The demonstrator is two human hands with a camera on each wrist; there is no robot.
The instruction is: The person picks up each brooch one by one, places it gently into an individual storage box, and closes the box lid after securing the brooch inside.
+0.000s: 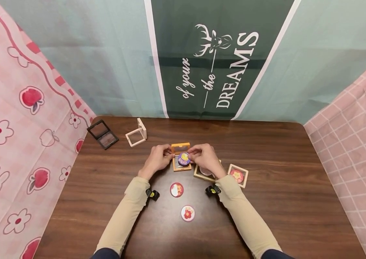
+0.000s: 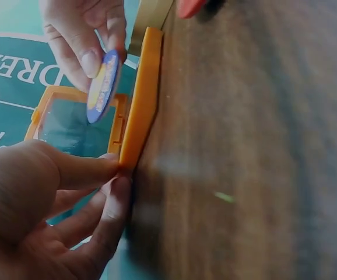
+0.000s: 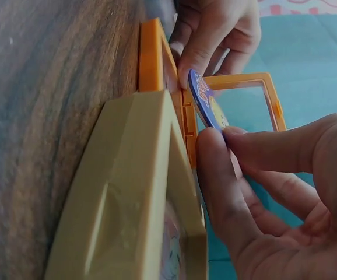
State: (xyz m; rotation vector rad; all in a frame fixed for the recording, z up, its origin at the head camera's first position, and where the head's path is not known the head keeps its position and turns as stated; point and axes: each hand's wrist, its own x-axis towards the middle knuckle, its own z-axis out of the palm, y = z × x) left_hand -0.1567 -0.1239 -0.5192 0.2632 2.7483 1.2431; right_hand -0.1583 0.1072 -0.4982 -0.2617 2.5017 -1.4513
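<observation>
Two hands meet over the orange case [image 1: 181, 158]. My right hand [image 1: 206, 157] pinches the purple badge [image 1: 184, 158] by its rim between thumb and forefinger, holding it tilted over the case's open tray; the wrist view shows the badge [image 3: 206, 108] edge-on. My left hand [image 1: 157, 158] pinches the case's near-left corner, fingertips [image 2: 111, 165] pressed to the hinge side, steadying it on the table [image 1: 267, 151]. I judge the badge light, thin, stiff and smooth-faced, so best held by its rim. The case looks like light, rigid plastic with a clear lid; grip its frame, not the window. Two red badges [image 1: 176, 189] lie between my wrists.
</observation>
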